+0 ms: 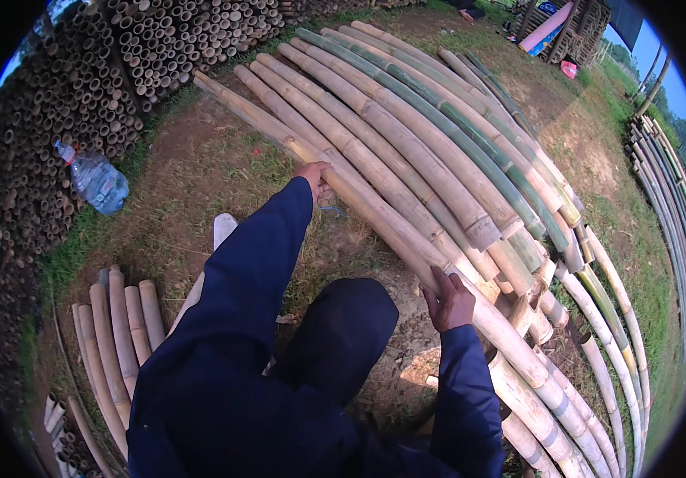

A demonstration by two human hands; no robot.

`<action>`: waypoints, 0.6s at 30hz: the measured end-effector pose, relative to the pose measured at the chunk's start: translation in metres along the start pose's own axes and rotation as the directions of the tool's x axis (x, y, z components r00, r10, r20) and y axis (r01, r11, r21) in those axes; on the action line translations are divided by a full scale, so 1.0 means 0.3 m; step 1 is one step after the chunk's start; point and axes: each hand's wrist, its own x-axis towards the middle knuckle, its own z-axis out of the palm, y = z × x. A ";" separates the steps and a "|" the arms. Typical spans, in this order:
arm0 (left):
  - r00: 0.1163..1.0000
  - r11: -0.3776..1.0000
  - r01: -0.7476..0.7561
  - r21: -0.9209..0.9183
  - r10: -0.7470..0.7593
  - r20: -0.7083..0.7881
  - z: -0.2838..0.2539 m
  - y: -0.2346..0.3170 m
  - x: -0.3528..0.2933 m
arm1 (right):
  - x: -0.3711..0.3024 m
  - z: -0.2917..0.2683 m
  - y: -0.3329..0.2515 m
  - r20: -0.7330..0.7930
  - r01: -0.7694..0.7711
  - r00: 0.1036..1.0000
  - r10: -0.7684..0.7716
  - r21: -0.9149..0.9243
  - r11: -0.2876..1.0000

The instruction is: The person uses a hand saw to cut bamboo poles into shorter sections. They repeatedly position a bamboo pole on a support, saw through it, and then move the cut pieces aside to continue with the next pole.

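Observation:
A long tan bamboo pole [371,213] slants across the middle, from the upper left down to the right. My left hand [313,180] is closed around it near its middle, with the arm stretched forward. Farther down, my right hand [450,303] grips the same pole close to where its near end seems to be. Part of my right fingers is hidden behind the pole. Just beyond lies a row of thick bamboo poles [391,119], mostly tan, with a green pole [470,131] among them. My bent knee [351,319] shows between my arms.
Cut bamboo ends [175,40] are stacked high at the upper left. A large clear plastic bottle [100,182] stands by that stack. Shorter bamboo pieces [123,319] lie at my left. More poles [546,386] extend at the lower right, and another pile [670,191] lies at the far right.

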 end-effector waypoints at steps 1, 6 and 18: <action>0.999 0.999 -0.028 0.021 0.028 0.018 0.003 0.005 0.006 | 0.020 -0.007 0.002 0.038 -0.011 0.999 0.011 -0.009 1.000; 0.993 0.991 -0.121 0.065 0.121 -0.003 0.057 -0.010 -0.004 | 0.072 -0.071 0.031 0.112 -0.011 0.994 0.017 -0.053 0.999; 0.843 0.154 -0.232 0.960 -0.460 0.278 -0.706 0.004 -0.539 | 0.062 -0.094 0.164 0.072 0.025 0.997 -0.026 0.019 1.000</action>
